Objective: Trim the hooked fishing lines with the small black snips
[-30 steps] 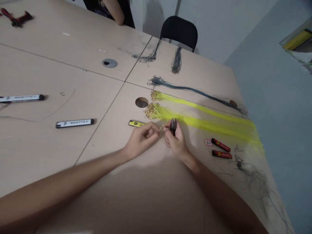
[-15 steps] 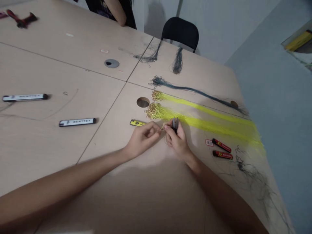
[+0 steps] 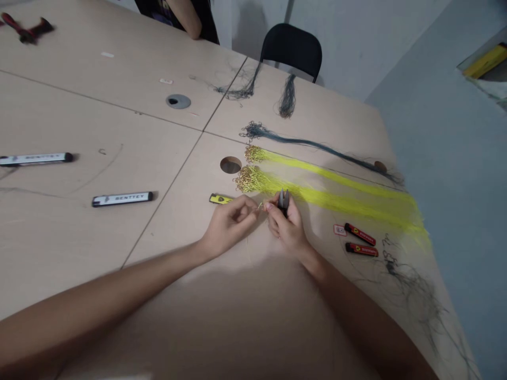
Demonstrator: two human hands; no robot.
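Observation:
Between the fingertips of my left hand (image 3: 228,224) is a small gold fish hook (image 3: 260,206), held in a pinch. My right hand (image 3: 290,227) is wrapped round small snips (image 3: 282,200), whose two grey blades point up and stand slightly apart. The right thumb and forefinger also pinch near the hook, where thin line is too fine to follow. Just beyond both hands lies a thick bundle of gold hooks (image 3: 247,178) with long yellow line (image 3: 328,202) trailing right. A yellow box-cutter-like case (image 3: 219,198) is partly hidden behind my left hand.
A second yellow-line bundle (image 3: 301,161) and a dark-line hook bundle (image 3: 309,141) lie farther back. Two red cases (image 3: 361,249) and tangled dark line (image 3: 415,287) are at right. White cases (image 3: 122,198) lie left. A person's arm (image 3: 186,18) rests at the far edge, near a black chair (image 3: 292,48).
The view has shifted slightly, so the table's things sit a little farther left. Both hands keep nearly the same pose, with only small finger movement at the hook.

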